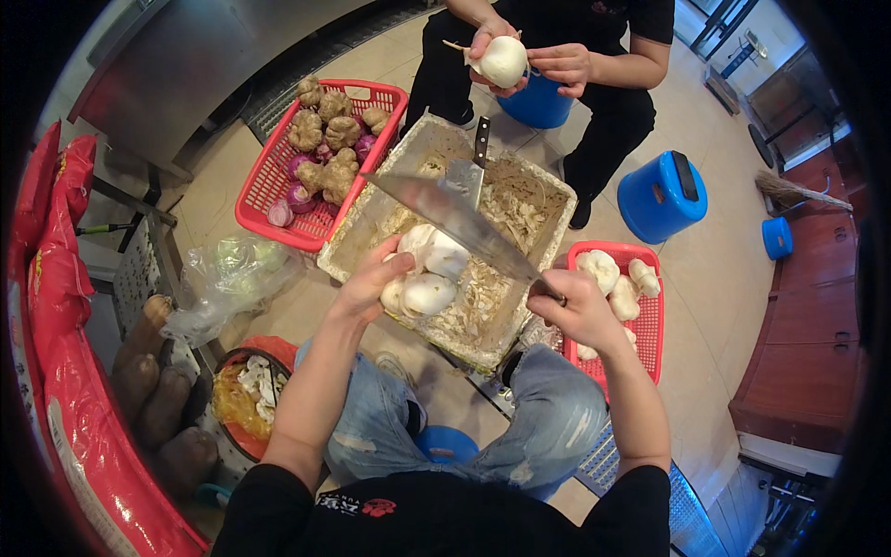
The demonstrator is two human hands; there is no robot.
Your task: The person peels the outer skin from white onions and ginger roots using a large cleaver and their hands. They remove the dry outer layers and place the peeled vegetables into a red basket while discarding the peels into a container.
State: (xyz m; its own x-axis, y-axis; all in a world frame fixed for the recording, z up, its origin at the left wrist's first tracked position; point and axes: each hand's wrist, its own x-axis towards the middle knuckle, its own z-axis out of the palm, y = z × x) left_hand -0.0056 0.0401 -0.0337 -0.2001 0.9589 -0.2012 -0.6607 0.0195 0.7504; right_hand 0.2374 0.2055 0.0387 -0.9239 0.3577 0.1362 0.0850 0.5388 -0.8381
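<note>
My left hand (367,280) grips a peeled, lobed white root vegetable (430,295), apparently a jicama, over a dirty white foam box (435,139). In my right hand (579,305) is the handle of a cleaver (480,233), its broad blade slanting up and left across the box, above the jicama's right side. Whether blade and jicama touch is unclear. Beneath them, thin pale peelings (515,209) cover much of the box's inside. A second cleaver (465,179) rests in the box, its dark riveted handle pointing to the far rim; my blade partly hides it.
Across from me a seated person (564,66) holds another peeled white root (504,61). Left stands a red basket (243,202) of brown roots and purple onions; right, a red basket (654,334) with peeled roots. Blue stools (654,202), a plastic bag (230,278) and red sacks (83,390) stand around.
</note>
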